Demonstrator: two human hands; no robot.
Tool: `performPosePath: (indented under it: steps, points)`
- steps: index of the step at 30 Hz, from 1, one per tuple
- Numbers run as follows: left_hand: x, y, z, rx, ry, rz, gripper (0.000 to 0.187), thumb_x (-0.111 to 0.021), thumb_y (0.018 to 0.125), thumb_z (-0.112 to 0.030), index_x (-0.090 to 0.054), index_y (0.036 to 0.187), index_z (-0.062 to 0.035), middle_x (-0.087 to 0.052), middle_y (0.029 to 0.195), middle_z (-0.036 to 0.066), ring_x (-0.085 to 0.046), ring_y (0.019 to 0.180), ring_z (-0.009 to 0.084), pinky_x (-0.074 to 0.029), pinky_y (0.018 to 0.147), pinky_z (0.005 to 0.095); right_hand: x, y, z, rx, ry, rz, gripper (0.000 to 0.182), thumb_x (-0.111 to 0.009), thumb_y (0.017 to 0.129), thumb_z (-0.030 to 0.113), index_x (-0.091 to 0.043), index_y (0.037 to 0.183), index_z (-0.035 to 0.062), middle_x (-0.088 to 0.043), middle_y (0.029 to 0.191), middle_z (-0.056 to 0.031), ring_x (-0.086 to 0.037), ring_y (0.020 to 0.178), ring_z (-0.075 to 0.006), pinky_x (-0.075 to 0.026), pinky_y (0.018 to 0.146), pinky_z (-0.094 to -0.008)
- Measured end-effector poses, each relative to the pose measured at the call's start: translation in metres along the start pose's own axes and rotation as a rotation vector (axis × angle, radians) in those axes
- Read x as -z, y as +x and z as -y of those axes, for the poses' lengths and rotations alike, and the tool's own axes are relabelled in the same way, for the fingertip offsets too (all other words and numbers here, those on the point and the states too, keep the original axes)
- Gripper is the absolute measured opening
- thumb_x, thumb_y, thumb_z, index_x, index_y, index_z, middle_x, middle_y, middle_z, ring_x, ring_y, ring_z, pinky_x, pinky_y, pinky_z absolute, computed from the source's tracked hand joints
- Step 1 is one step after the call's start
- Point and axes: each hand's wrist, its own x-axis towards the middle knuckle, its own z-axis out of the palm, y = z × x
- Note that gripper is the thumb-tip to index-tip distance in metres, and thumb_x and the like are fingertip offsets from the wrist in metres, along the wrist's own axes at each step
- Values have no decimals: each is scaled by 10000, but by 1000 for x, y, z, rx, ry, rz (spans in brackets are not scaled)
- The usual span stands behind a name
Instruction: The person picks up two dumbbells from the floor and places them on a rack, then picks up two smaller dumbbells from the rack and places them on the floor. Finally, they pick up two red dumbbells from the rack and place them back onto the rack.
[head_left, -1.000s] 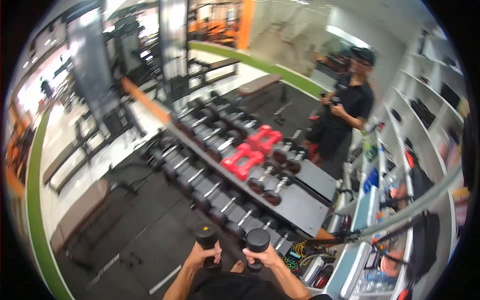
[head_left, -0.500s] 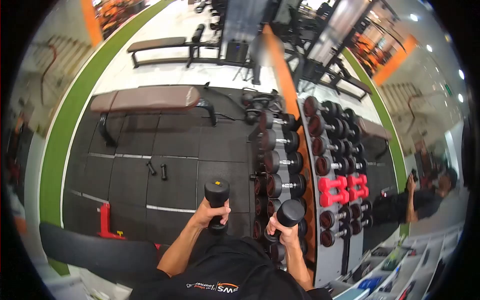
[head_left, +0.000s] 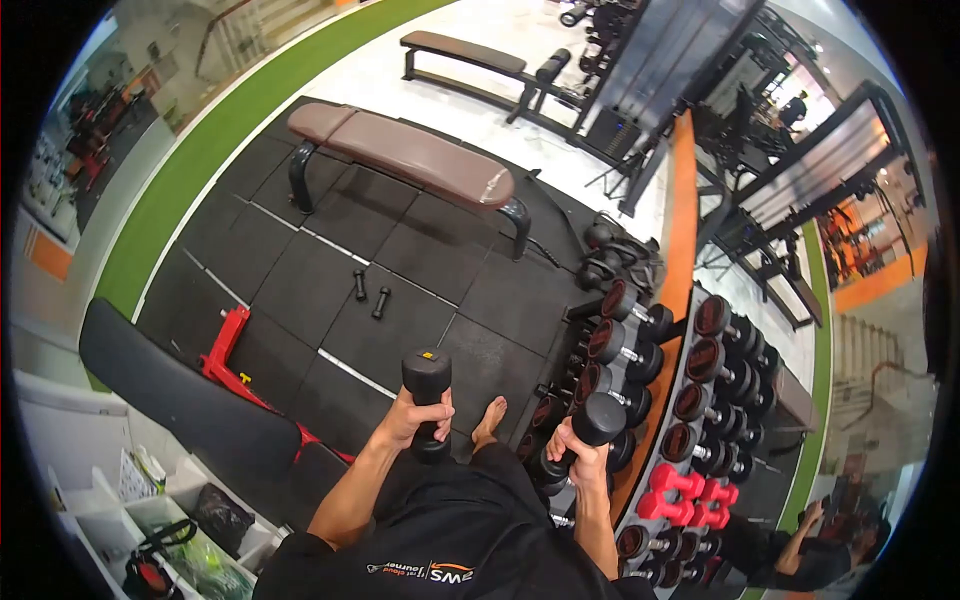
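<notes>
My left hand (head_left: pixel 418 415) is wrapped round the handle of a black dumbbell (head_left: pixel 427 373), held upright in front of my body. In my right hand (head_left: pixel 578 455) is a matching black dumbbell (head_left: pixel 601 419), tilted a little, its top end hiding part of the rack behind. Both sets of fingers are closed on the grips. The dumbbell rack (head_left: pixel 655 385) stands close to my right hand, with round-headed dumbbells (head_left: pixel 627 342) lined along it.
A brown padded bench (head_left: pixel 410 155) stands ahead on black mats. Two small dumbbells (head_left: pixel 378 302) lie on the floor. A black bench with a red frame (head_left: pixel 228 340) is at my left, above white shelving (head_left: pixel 90 450). A mirror at right reflects a person and red dumbbells (head_left: pixel 678 482).
My view has turned, so the bench and rack appear rotated and shifted rightward. A bare foot and the shelving at left now show. Both hands still hold their dumbbells.
</notes>
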Motion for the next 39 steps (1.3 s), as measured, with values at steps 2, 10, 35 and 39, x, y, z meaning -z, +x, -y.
performPosePath:
  steps: [2, 10, 35, 39]
  points:
    - [-1, 9, 5, -28, 15, -76, 152, -651, 791, 40, -527, 850, -26, -539, 632, 67, -559, 478, 173, -466, 468, 310, 12, 23, 6, -23, 22, 18, 136, -677, 859, 8, -549, 812, 10, -530, 588, -72, -528, 485, -182, -443, 499, -319]
    - [-26, 42, 12, -168, 7, -331, 136, -650, 782, 12, -535, 834, -38, -544, 597, 64, -550, 470, 173, -472, 505, 335, 60, 106, 42, -127, -126, 63, 159, -708, 843, 24, -553, 812, 6, -539, 587, -67, -536, 482, -173, -445, 486, -307]
    - [136, 53, -67, -451, -232, -786, 165, -603, 806, 19, -503, 925, -34, -520, 628, 78, -538, 458, 205, -474, 474, 360, -128, 329, -12, -315, -464, 301, 160, -680, 832, 60, -543, 769, 8, -517, 565, -73, -520, 443, -189, -445, 452, -331]
    - [170, 55, -85, -441, -261, -852, 139, -610, 809, 8, -508, 891, -39, -514, 622, 68, -546, 460, 191, -474, 467, 344, -161, 354, -28, -371, -445, 269, 159, -691, 830, 41, -544, 778, 13, -528, 565, -74, -528, 455, -186, -449, 459, -328]
